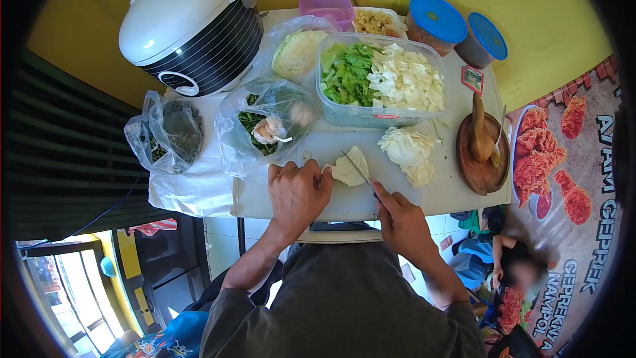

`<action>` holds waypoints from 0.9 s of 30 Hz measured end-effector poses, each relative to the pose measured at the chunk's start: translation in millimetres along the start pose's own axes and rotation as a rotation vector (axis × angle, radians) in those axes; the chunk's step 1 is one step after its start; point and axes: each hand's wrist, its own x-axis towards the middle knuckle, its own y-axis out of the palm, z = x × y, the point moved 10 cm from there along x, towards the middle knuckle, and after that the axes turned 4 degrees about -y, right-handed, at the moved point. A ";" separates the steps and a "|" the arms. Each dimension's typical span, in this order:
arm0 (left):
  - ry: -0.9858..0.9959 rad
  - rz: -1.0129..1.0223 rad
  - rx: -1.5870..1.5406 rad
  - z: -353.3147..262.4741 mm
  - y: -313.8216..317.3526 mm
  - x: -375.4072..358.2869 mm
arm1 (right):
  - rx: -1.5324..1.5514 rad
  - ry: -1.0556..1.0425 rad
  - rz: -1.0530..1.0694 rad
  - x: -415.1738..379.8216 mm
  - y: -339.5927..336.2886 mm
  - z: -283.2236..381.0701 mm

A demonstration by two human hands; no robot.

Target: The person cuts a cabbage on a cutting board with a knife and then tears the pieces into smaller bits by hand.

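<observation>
A pale cabbage leaf (350,166) lies on the white tabletop near its front edge. My left hand (299,192) is closed at the leaf's left edge, thumb and fingers pinching it. In my right hand (400,220) is a knife (358,168), its blade slanting up and left across the leaf. More loose cabbage leaves (407,152) are piled to the right of the blade. Behind them stands a clear plastic container (384,114) with chopped green leaves (347,73) on the left and chopped white cabbage (405,78) on the right.
At left are a rice cooker (192,26) and plastic bags, one with garlic (267,130). A cut cabbage (297,54) and blue-lidded tubs (437,18) stand behind. A mortar (469,164) with its pestle (479,134) is at right. Another person (509,258) is at lower right.
</observation>
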 end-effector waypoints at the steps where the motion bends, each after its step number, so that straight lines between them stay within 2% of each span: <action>1: -0.020 0.040 0.021 1.4 2.5 -0.5 | -0.031 -0.003 0.005 1.1 0.1 0.0; 2: -0.042 0.079 0.042 3.3 5.4 -1.1 | -0.061 -0.007 0.011 2.2 0.3 0.1; 5: 0.128 -0.112 -0.043 -14.7 -13.8 3.8 | -0.075 -0.019 0.015 5.8 0.1 0.0; 8: 0.280 0.054 -0.268 -27.3 2.3 -1.4 | -0.074 -0.019 0.011 6.7 2.0 -0.5; 11: 0.285 0.072 -0.182 -31.6 14.3 -7.8 | -0.012 -0.028 -0.054 7.1 -0.9 1.4; 14: 0.237 0.036 -0.165 -25.4 17.5 -10.7 | 0.002 0.043 -0.027 4.0 -4.5 -1.2; 17: 0.249 0.026 -0.174 -26.1 16.5 -10.2 | -0.015 -0.019 -0.038 1.2 -2.8 0.0; 27: 0.232 0.008 -0.263 -22.3 12.3 -7.8 | -0.044 0.021 0.015 4.0 6.1 1.4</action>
